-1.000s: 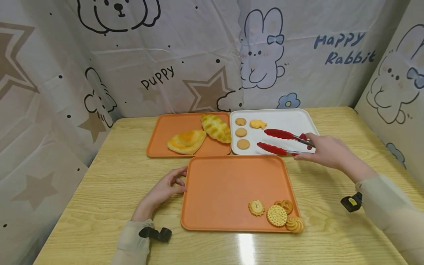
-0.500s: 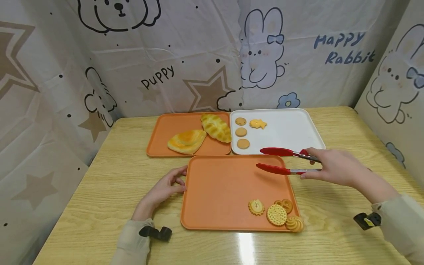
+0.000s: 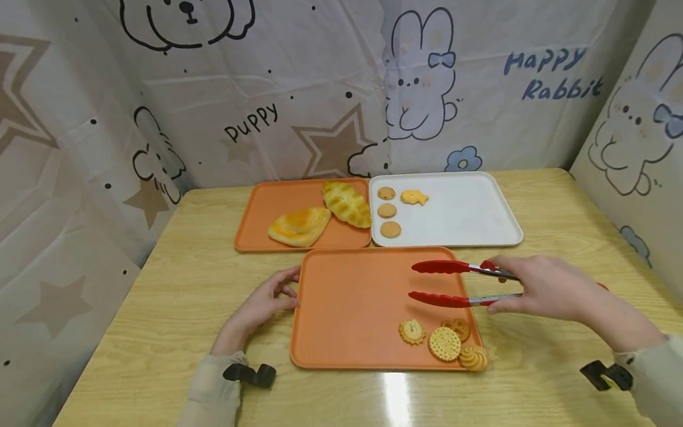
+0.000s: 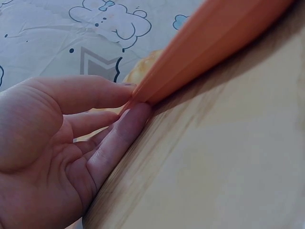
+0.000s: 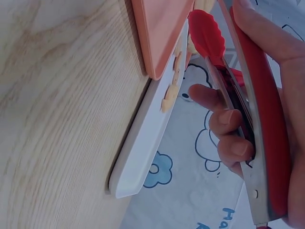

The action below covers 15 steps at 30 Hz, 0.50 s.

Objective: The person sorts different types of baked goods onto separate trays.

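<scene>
My right hand (image 3: pixel 557 290) grips red-tipped tongs (image 3: pixel 440 267) over the right side of the front orange tray (image 3: pixel 347 308). The arms of the tongs are spread, with nothing between their tips; the right wrist view shows my fingers curled around the red handle (image 5: pixel 267 124). At the left edge of that tray, my left hand (image 3: pixel 267 302) pinches the rim between thumb and fingers, seen close in the left wrist view. In the tray's near right corner lie a scalloped cookie (image 3: pixel 412 332), a round dotted cookie (image 3: pixel 445 344), a pretzel-shaped cookie (image 3: pixel 461 328) and a swirl cookie (image 3: pixel 474 358) overlapping the rim.
Behind stands a white tray (image 3: pixel 464 207) with a fish-shaped cookie (image 3: pixel 414 197) and several round cookies (image 3: pixel 391 229). Beside it, another orange tray (image 3: pixel 277 198) bears a flat pastry (image 3: pixel 300 227) and a braided bread (image 3: pixel 347 204). A printed cloth (image 3: pixel 320 77) hangs behind the table.
My right hand has drawn the spread tongs from above the white tray toward me, over the front orange tray. The left hand and the cookies stay in place.
</scene>
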Tool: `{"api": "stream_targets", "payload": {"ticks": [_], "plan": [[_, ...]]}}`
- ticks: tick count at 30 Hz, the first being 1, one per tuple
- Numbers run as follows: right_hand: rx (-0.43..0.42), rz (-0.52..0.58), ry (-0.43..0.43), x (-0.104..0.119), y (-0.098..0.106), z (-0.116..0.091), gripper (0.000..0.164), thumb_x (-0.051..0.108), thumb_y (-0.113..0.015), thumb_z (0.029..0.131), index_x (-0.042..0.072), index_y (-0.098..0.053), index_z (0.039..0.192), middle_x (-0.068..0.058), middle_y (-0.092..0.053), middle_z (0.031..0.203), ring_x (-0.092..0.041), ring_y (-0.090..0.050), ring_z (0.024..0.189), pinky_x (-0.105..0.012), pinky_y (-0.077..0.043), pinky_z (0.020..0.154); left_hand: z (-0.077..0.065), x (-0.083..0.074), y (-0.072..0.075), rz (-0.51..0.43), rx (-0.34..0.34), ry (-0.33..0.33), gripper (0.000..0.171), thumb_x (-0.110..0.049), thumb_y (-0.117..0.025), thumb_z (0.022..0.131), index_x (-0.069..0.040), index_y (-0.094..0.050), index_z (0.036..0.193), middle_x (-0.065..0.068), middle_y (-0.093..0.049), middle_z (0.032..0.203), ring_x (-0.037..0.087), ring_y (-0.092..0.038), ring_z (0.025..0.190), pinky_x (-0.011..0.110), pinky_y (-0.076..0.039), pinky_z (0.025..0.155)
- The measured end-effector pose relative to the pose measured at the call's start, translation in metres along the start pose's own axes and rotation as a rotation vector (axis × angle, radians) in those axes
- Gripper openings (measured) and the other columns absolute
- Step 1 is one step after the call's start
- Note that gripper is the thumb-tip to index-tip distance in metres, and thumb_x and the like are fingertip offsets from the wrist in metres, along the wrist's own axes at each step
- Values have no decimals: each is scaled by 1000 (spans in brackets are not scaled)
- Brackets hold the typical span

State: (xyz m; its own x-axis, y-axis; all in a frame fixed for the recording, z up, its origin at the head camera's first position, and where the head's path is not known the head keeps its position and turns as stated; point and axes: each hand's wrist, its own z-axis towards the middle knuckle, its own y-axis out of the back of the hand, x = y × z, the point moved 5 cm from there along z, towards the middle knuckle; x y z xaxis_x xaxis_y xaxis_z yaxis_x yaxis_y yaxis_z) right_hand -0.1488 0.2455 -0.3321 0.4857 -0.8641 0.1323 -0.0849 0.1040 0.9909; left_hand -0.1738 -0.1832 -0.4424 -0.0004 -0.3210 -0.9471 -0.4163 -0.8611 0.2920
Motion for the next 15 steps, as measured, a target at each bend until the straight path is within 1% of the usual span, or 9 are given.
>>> {"api": "stream_targets", "payload": {"ticks": [2, 8, 11, 15], "plan": [[-4, 10, 20, 4, 0, -2, 76, 69, -62, 65, 11, -58, 113, 1, -67, 90, -10, -60, 68, -36, -49, 59, 1, 0, 0, 3, -1, 0, 67, -4, -62, 83, -8, -30, 142, 17, -38, 130, 18, -49, 91, 23, -49, 74], [19, 36, 34, 13, -1, -6, 78, 73, -59, 63, 13, -58, 114, 4, -67, 91, -10, -61, 73, -33, -50, 61, 0, -1, 0, 5, 1, 5, 67, -4, -62, 83, -6, -30, 142, 19, -38, 130, 18, -49, 91, 22, -48, 74], [36, 46, 47, 18, 0, -7, 79, 74, -57, 63, 14, -58, 113, 4, -67, 93, -8, -61, 73, -32, -49, 60, 0, -2, 0, -3, -1, 6, 67, -4, -62, 83, -6, -30, 142, 19, -37, 130, 18, -49, 91, 22, -48, 73], [57, 33, 70, 23, 1, -9, 79, 75, -56, 62, 15, -59, 113, 6, -66, 96, -7, -60, 74, -30, -48, 60, 0, -2, 0, -11, 2, 5, 67, -3, -62, 84, -6, -30, 142, 19, -37, 130, 18, -49, 91, 23, -49, 73]]}}
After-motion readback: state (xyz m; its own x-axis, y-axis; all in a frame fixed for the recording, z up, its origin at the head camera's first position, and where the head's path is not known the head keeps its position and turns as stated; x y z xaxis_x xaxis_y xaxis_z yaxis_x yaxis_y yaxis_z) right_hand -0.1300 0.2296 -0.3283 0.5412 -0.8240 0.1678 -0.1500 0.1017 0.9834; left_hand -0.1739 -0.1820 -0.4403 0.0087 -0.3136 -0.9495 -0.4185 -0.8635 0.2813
